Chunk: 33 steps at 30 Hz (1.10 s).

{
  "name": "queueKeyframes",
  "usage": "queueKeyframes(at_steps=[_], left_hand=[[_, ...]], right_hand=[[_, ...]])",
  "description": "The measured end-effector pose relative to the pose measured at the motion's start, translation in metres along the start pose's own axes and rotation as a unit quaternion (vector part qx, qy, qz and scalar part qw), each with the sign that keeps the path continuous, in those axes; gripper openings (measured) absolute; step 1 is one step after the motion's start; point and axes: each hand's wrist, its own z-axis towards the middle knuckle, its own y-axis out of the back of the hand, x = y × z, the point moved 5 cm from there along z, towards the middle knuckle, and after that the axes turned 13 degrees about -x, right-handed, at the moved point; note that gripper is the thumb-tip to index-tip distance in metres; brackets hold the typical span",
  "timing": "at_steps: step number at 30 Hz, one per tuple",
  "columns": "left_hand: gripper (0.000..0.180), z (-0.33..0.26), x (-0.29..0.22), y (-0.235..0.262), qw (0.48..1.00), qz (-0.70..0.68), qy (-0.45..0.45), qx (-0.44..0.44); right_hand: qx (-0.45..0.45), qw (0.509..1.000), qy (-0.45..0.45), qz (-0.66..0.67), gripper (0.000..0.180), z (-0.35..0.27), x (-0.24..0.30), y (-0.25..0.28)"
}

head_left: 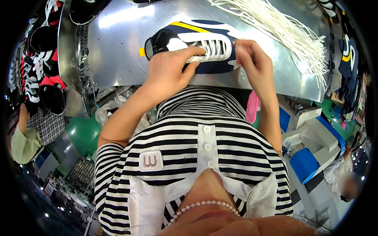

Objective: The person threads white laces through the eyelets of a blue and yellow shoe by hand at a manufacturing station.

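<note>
A navy sneaker (220, 67) with white trim and a yellow stripe lies sideways on the metal table, its toe to the right. White laces (214, 48) cross its front, and a yellow tab (142, 52) shows at the heel. My left hand (170, 66) grips the near edge of the lacing opening, index finger over the laces and thumb on the near side. Just beyond the toe, my right hand (255, 59) is raised with its fingers curled together. Its fingertips are slightly smeared, and anything pinched between them cannot be made out.
A large bundle of white laces (281, 29) spreads over the table's far right. The metal table (114, 59) has raised side edges. Black and red shoes (43, 59) hang or stand at the left; navy shoe parts (348, 57) are at the right. A co-worker (27, 143) is at the far left.
</note>
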Motion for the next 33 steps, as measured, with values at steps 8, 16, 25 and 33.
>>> queueKeyframes(at_steps=[8,16,25,33], left_hand=[[0.028,-0.007,0.005,0.009,0.984,0.142,-0.066,0.078],[0.032,-0.017,0.009,0.007,0.973,0.198,-0.057,0.101],[0.053,-0.110,0.075,-0.017,0.865,-0.337,0.124,-0.350],[0.039,-0.048,0.079,0.041,0.606,-0.756,0.217,-0.119]], right_hand=[[-0.158,0.969,0.176,-0.071,0.014,0.021,-0.015,-0.031],[-0.164,0.969,0.172,-0.070,0.014,0.016,-0.016,-0.035],[-0.097,0.991,0.085,0.044,0.024,0.017,-0.017,-0.036],[0.051,0.989,0.015,0.140,0.016,0.056,0.019,-0.099]])
